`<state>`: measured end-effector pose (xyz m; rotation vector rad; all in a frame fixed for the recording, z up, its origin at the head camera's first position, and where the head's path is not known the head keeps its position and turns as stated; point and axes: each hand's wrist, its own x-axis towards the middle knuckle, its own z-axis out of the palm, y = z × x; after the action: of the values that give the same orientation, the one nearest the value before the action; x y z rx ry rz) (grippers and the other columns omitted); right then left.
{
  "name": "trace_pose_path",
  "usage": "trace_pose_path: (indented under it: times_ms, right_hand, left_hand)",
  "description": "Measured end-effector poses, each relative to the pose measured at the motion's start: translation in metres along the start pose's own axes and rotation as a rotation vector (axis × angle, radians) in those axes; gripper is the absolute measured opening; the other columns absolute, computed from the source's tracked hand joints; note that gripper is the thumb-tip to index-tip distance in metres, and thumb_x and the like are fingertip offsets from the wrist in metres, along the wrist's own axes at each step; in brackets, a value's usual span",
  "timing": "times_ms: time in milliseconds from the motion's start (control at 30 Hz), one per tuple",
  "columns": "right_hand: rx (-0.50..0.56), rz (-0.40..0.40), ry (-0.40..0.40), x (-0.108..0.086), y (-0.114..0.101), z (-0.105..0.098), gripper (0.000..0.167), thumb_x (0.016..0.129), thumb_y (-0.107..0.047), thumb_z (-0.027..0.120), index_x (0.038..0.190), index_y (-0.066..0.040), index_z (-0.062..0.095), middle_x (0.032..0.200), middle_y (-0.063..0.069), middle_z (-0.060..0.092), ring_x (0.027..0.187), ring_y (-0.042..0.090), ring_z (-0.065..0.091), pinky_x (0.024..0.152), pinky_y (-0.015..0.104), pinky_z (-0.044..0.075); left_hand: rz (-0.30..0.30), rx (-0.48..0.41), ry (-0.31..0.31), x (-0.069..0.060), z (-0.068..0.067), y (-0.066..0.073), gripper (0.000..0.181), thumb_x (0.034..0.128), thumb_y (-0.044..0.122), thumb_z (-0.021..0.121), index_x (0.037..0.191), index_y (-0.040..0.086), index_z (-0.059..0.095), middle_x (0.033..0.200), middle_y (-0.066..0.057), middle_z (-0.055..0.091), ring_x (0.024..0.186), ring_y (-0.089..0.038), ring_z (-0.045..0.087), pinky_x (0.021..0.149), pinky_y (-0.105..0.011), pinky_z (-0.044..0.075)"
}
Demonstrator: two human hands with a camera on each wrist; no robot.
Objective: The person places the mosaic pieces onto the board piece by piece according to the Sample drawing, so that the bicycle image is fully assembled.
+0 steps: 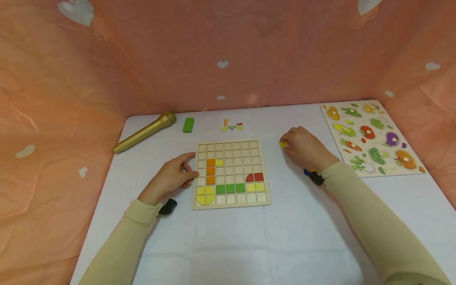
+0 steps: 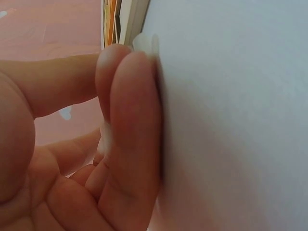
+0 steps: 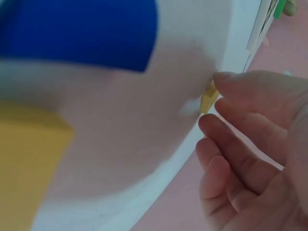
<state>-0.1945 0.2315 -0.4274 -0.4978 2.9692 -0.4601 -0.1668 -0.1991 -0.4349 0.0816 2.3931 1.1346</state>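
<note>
A square wooden grid board (image 1: pixel 239 158) lies mid-table, with orange, green, red and yellow pieces in some cells. My left hand (image 1: pixel 174 173) is at its left edge, the thumb and index finger touching the rim; other fingers bend underneath. In the left wrist view, fingertips (image 2: pixel 134 72) meet the board's side (image 2: pixel 134 21). To the right of the board, my right hand (image 1: pixel 304 146) pinches a small yellow piece (image 1: pixel 283 144) between thumb and fingers, close to the tablecloth. Near the right wrist are a blue piece (image 3: pixel 82 33) and a yellow piece (image 3: pixel 29 159), partly hidden in the head view.
Behind the board lies a small picture card (image 1: pixel 232 123) showing a coloured pattern. A green block (image 1: pixel 188 125) and a gold microphone (image 1: pixel 144 132) are at the back left. At the right is a vegetable puzzle board (image 1: pixel 360 150). Pink cloth (image 1: pixel 249 51) hangs behind the table.
</note>
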Motion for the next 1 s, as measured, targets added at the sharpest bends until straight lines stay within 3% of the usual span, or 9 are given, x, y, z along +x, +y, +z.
trace_pose_path:
  times_ms: [400, 800, 1000]
  right_hand:
    - [0.03, 0.028, -0.028, -0.003, -0.011, 0.002, 0.024, 0.099, -0.006, 0.072, 0.122, -0.002, 0.08, 0.119, 0.015, 0.076, 0.119, 0.035, 0.065, 0.109, 0.053, 0.056]
    - [-0.011, -0.185, 0.054, -0.037, -0.056, 0.012, 0.015, 0.094, -0.005, 0.077, 0.107, -0.004, 0.085, 0.111, 0.007, 0.079, 0.109, 0.027, 0.067, 0.097, 0.044, 0.062]
    - [0.016, -0.271, 0.085, -0.057, -0.083, 0.02, 0.021, 0.088, -0.006, 0.085, 0.109, -0.006, 0.084, 0.105, 0.004, 0.077, 0.106, 0.023, 0.067, 0.09, 0.038, 0.063]
  left_hand:
    - [0.0, 0.003, -0.002, 0.0, 0.0, 0.0, 0.077, 0.1008, 0.017, 0.077, 0.167, 0.014, 0.038, 0.103, -0.013, 0.065, 0.073, -0.019, 0.068, 0.07, -0.029, 0.063]
    - [-0.009, -0.035, 0.0, 0.0, 0.0, -0.001, 0.078, 0.1011, 0.017, 0.078, 0.168, 0.015, 0.038, 0.106, -0.014, 0.063, 0.075, -0.019, 0.068, 0.071, -0.028, 0.063]
    - [-0.005, -0.04, -0.001, 0.0, 0.001, -0.001, 0.078, 0.1006, 0.017, 0.078, 0.168, 0.014, 0.038, 0.107, -0.014, 0.063, 0.075, -0.019, 0.067, 0.07, -0.028, 0.063]
